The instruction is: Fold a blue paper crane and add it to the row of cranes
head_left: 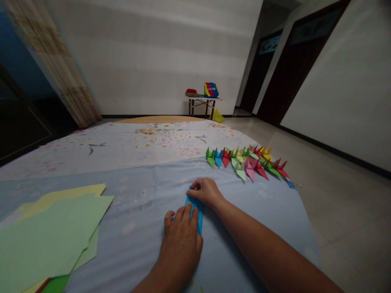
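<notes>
a narrow folded strip of blue origami paper [195,208] lies on the bedding between both hands, angled from about 11 o'clock to 5 o'clock. the left hand [180,244] is open and flat, its fingers spread over the near part of the strip and pressing it down. the right hand [205,192] is closed, its curled fingers gripping the far end.

under them spreads a pale blue sheet [146,191], with a floral-print cloth [128,146] beyond it at 12 o'clock. at about 1 o'clock, a row of origami cranes [244,160] in green, blue, red, pink and yellow stands close together near the sheet's edge. at 9 o'clock, a loose pile of green and yellow paper sheets [45,236] lies well apart from the hands. the tiled floor [336,224] runs along at 3 o'clock. far off at 12 o'clock, a small folding table [201,101] stands by the wall, holding a multicoloured bag [211,89] and a red item [191,90], with a yellow plastic bag [218,116] just beside its leg on the floor.
</notes>
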{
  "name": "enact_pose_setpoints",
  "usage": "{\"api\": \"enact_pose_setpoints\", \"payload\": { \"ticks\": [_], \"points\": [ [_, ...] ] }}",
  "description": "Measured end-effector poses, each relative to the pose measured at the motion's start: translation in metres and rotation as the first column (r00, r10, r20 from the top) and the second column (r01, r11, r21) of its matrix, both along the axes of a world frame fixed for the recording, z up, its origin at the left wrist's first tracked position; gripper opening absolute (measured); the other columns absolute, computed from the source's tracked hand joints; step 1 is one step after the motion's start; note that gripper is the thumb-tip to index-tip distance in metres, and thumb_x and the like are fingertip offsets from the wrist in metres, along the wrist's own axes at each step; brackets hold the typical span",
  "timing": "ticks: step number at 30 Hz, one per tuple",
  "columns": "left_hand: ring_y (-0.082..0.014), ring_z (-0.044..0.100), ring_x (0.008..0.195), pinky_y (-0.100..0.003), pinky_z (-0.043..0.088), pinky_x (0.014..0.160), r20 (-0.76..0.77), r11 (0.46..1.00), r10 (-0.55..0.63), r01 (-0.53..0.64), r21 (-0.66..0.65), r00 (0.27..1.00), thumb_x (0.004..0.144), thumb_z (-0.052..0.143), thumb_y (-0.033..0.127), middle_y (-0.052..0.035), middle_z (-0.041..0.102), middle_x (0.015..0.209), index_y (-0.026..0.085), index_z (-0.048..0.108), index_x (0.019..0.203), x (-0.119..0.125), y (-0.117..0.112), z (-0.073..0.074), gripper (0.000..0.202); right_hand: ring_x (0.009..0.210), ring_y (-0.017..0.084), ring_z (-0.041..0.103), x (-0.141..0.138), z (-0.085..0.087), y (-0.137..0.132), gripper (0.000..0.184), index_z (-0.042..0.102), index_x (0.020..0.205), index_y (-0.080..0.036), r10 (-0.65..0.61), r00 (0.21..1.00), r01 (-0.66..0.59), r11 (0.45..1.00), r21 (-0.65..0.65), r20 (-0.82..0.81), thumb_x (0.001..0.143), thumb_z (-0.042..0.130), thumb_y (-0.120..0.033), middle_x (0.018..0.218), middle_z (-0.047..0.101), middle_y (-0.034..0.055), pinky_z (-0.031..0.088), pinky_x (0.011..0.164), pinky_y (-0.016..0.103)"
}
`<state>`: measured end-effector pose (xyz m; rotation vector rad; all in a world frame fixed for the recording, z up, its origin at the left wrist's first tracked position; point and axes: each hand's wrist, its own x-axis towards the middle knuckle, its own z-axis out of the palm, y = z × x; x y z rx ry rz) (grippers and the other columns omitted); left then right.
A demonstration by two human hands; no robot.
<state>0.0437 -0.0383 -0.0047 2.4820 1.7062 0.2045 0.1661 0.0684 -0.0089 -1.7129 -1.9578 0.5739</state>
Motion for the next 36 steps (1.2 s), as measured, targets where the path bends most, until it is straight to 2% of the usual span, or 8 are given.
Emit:
{"api": "enact_pose_setpoints", "payload": {
  "ticks": [7,15,21,26,30,32,34,36],
  "points": [
    [-0.0266,0.040,0.124,-0.052,0.019,0.104,0.009,1.000,-0.001,0.001,0.003,1.000,0.079,0.037,0.018,-0.0101,0.049,0.134,0.016,0.049,0.129,0.000,-0.001,0.001,0.052,0.069,0.014,0.059,-0.002,-0.003,0.005,0.020,0.069,0.077,-0.022,-0.020,0.999,0.020,1.000,-0.010,0.029,0.066,0.064,-0.038,0.071,0.068,-0.0011,0.037,0.063,0.023],
    [-0.0268,0.040,0.122,-0.052,0.019,0.103,0.020,1.000,-0.007,0.007,0.006,1.000,0.079,0.038,0.019,-0.0106,0.050,0.134,0.016,0.049,0.129,0.000,-0.001,0.001,0.051,0.072,0.015,0.061,-0.005,-0.002,0.013,0.016,0.070,0.074,-0.022,-0.098,0.991,0.102,0.994,-0.039,0.087,0.066,0.061,-0.033,0.072,0.069,0.0007,0.038,0.063,0.022],
    [-0.0262,0.042,0.120,-0.051,0.018,0.103,0.036,0.999,-0.015,0.013,0.051,0.999,0.079,0.038,0.018,-0.0104,0.052,0.131,0.017,0.050,0.127,-0.001,0.000,-0.001,0.049,0.073,0.018,0.061,-0.008,-0.005,0.020,0.013,0.069,0.071,-0.020,-0.152,0.987,0.154,0.987,-0.037,0.059,0.066,0.062,-0.029,0.073,0.069,0.0035,0.039,0.062,0.024],
    [-0.0261,0.042,0.119,-0.050,0.019,0.102,0.041,0.999,-0.020,0.018,0.046,0.999,0.079,0.039,0.018,-0.0104,0.051,0.131,0.017,0.050,0.127,-0.002,0.000,0.002,0.049,0.070,0.015,0.061,0.002,-0.008,0.022,0.022,0.070,0.079,-0.018,-0.054,0.998,0.053,0.998,-0.023,-0.043,0.078,0.055,-0.034,0.075,0.070,0.0028,0.041,0.061,0.022],
    [-0.0260,0.043,0.118,-0.050,0.020,0.102,0.059,0.998,-0.030,0.027,0.056,0.998,0.078,0.039,0.019,-0.0106,0.052,0.130,0.016,0.050,0.126,-0.004,0.000,0.003,0.049,0.068,0.013,0.060,0.021,-0.006,0.008,0.022,0.071,0.083,-0.016,0.056,0.994,-0.056,0.998,0.003,-0.099,0.081,0.053,-0.029,0.074,0.069,0.0013,0.041,0.062,0.021],
    [-0.0260,0.043,0.117,-0.049,0.020,0.101,0.069,0.998,-0.038,0.035,0.053,0.997,0.078,0.039,0.019,-0.0105,0.052,0.130,0.016,0.051,0.126,-0.004,0.001,0.004,0.049,0.072,0.014,0.059,0.029,-0.006,-0.001,0.019,0.072,0.079,-0.017,0.118,0.989,-0.116,0.993,0.026,-0.087,0.078,0.055,-0.026,0.071,0.068,0.0004,0.041,0.070,0.023],
    [-0.0261,0.043,0.118,-0.049,0.019,0.101,0.074,0.998,-0.040,0.036,0.047,0.996,0.077,0.040,0.019,-0.0103,0.052,0.130,0.016,0.052,0.125,-0.005,0.002,0.004,0.049,0.081,0.015,0.057,0.033,-0.007,-0.008,0.017,0.073,0.083,-0.021,0.170,0.985,-0.166,0.982,0.093,-0.036,0.078,0.058,-0.025,0.077,0.068,0.0007,0.038,0.081,0.026],
    [-0.0259,0.043,0.118,-0.049,0.018,0.102,0.077,0.998,-0.038,0.034,0.047,0.996,0.077,0.040,0.020,-0.0099,0.052,0.130,0.017,0.052,0.125,-0.005,0.003,0.004,0.049,0.088,0.017,0.054,0.034,-0.011,-0.011,0.017,0.073,0.088,-0.024,0.179,0.984,-0.177,0.975,0.131,0.001,0.078,0.060,-0.026,0.085,0.066,0.0018,0.036,0.085,0.029]
  ]
}}
